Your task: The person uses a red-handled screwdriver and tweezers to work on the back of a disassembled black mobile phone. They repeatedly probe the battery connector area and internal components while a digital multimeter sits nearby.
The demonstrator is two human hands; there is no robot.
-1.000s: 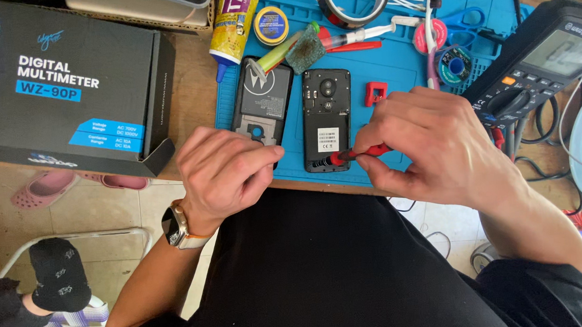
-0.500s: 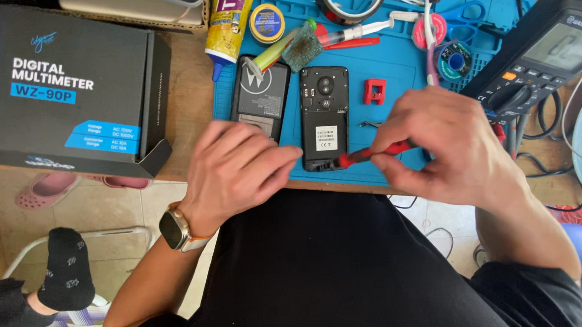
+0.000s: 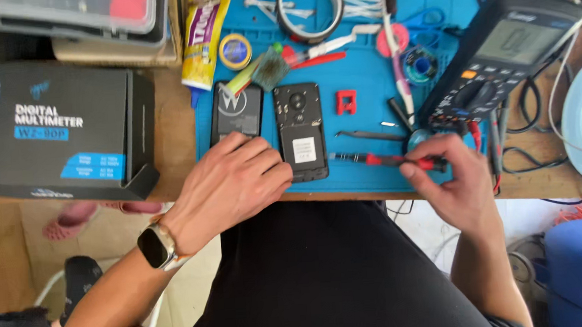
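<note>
While the phone [image 3: 300, 130] lies flat on the blue mat [image 3: 362, 122], back cover off, its dark inner frame is exposed: a round camera ring near the top and a pale rectangular label lower down. It sits upright in the view, near the mat's front edge, just right of the removed back cover [image 3: 237, 111] (dark, with a light emblem).

Left hand [image 3: 232, 184]: palm down, fingers loosely curled, not gripping anything. Fingertips rest at the phone's lower left edge and over the bottom of the back cover; whether they press down cannot be told. A watch [image 3: 155, 247] sits on that wrist.

Right hand [image 3: 453, 174]: fingers pinched around the handle end of a red-and-black screwdriver [image 3: 381, 159]. The tool lies nearly level, shaft pointing left, tip just beside the phone's right edge; contact with the phone cannot be confirmed. The hand is at the mat's front right corner, well apart from the left hand.

Surroundings: tweezers [image 3: 370, 136] just above the screwdriver; a small red block [image 3: 346, 102] right of the phone; a multimeter [image 3: 500, 56] at the mat's right side with leads trailing; a tape ring [image 3: 310, 7] and a glue tube [image 3: 203, 34] at the far edge; a black box [image 3: 54, 137] left of the mat.
</note>
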